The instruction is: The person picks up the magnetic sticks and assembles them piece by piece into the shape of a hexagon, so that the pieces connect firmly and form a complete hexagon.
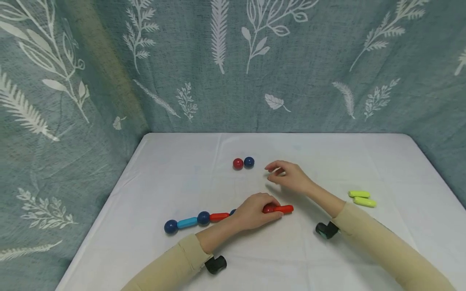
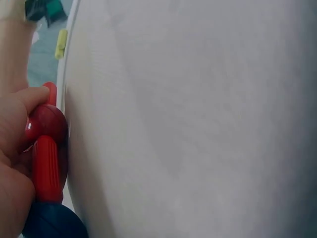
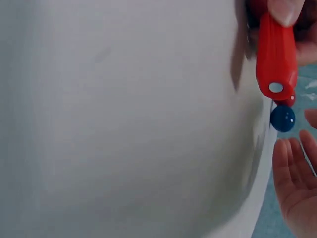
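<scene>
On the white tabletop lies a chain of balls and rods. At its left end is a dark blue ball (image 1: 170, 226), followed by a light blue rod (image 1: 187, 222), another dark blue ball (image 1: 203, 218) and a red rod (image 1: 219, 217). My left hand (image 1: 253, 212) covers part of the chain and grips the red ball (image 2: 49, 124) near its right end. Past the fingertips sticks out a red end rod (image 3: 276, 59), with a pale disc in its tip. My right hand (image 1: 289, 176), fingers loosely bent and holding nothing, hovers right of a loose blue ball (image 1: 249, 162).
A loose red ball (image 1: 238, 163) sits beside the loose blue one towards the back. Two yellow-green rods (image 1: 364, 201) lie at the right, beyond my right forearm. Behind the table (image 1: 182, 161) hangs a leaf-patterned green curtain (image 1: 233, 101).
</scene>
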`<state>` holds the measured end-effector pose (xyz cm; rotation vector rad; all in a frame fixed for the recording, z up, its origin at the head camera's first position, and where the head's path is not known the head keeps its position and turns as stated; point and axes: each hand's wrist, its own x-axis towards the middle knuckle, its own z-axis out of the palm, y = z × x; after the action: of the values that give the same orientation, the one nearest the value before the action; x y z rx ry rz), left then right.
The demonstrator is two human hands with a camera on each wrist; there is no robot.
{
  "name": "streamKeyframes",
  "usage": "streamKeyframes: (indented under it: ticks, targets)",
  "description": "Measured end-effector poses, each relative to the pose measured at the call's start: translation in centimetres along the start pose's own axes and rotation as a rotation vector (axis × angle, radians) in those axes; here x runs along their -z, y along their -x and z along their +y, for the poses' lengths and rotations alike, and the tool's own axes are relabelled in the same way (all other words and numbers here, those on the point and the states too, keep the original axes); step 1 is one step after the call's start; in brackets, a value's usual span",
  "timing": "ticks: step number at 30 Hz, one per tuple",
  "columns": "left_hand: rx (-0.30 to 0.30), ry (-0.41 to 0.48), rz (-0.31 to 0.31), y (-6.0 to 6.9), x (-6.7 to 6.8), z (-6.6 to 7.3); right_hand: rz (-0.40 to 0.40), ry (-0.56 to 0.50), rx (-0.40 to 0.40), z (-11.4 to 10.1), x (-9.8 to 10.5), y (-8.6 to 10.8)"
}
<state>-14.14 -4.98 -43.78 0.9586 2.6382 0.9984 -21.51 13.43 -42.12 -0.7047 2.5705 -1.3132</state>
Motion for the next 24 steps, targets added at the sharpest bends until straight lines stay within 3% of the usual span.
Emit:
streamKeyframes:
  ticks: [7, 13, 19, 24]
  targets:
    - [-0.018, -0.022, -0.011, 0.0, 0.0, -0.2, -0.015, 0.082, 0.036, -0.5, -1.2, -4.0]
    - [-0.046, -0.018, -0.001, 0.0, -0.2, -0.4, -0.068, 0.160, 0.103, -0.6, -1.9, -6.1]
    - [-0.063, -0.021, 0.004, 0.0, -0.2, -0.4, -0.087, 0.192, 0.091, -0.7, -2.2, -6.3]
    - [-0.045, -0.035, -0.001, 0.1, -0.1, -0.5, -0.092, 0.156, 0.081, -0.6, -1.8, -4.5]
